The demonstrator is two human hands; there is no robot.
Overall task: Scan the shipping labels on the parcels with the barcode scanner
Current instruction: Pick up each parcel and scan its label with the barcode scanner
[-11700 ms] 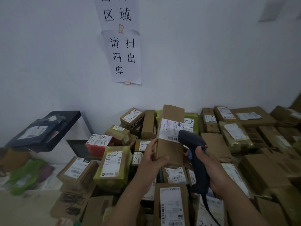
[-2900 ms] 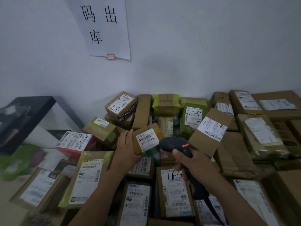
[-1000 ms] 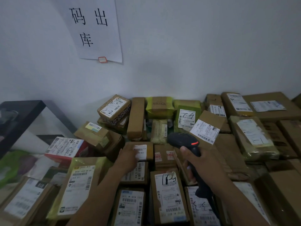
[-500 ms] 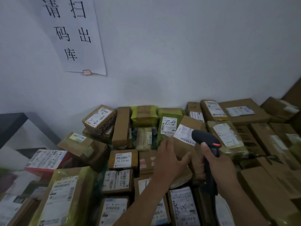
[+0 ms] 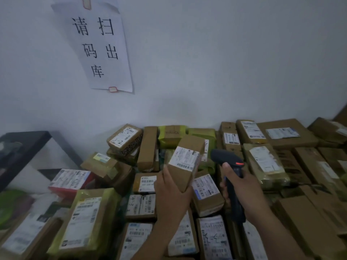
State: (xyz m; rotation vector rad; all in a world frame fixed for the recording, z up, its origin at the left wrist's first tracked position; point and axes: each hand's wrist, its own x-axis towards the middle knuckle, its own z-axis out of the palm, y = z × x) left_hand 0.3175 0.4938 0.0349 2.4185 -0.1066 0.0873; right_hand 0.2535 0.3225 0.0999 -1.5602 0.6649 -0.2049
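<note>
While the left hand [image 5: 170, 186] grips the brown carton parcel [image 5: 183, 176] by its lower end, thumb and fingers curled round it, the parcel stands tilted, raised above the heap. Its white shipping label [image 5: 185, 158] is on the upper face, barcode strip along the lower edge of the label.

Right hand [image 5: 244, 184]: clenched round the handle of the black barcode scanner [image 5: 226, 156]. The scanner head is just right of the held parcel, near the label but not touching it; a red light shows on the top of the head. The cable cannot be made out.

Below and between the hands: a small labelled box [image 5: 206, 194], lying at a slant on the heap of parcels [image 5: 142, 205]. Nearer the camera, under the forearms, lie further flat cartons with white labels, one with handwritten marks.

Left of the left hand: a yellow-green wrapped parcel [image 5: 84, 220] with a long label; beyond it a red-edged parcel [image 5: 71, 182]. Further back, a patterned box marked "3-2" [image 5: 124, 137].

Right of the right hand: a plastic-wrapped parcel [image 5: 266, 166], then plain brown cartons; behind these a wide flat carton [image 5: 287, 134] against the wall [image 5: 225, 62].

Far left: a black frame [image 5: 22, 147]. Above the left hand, high on the wall: a paper sign [image 5: 101, 47] in large handwritten characters.
</note>
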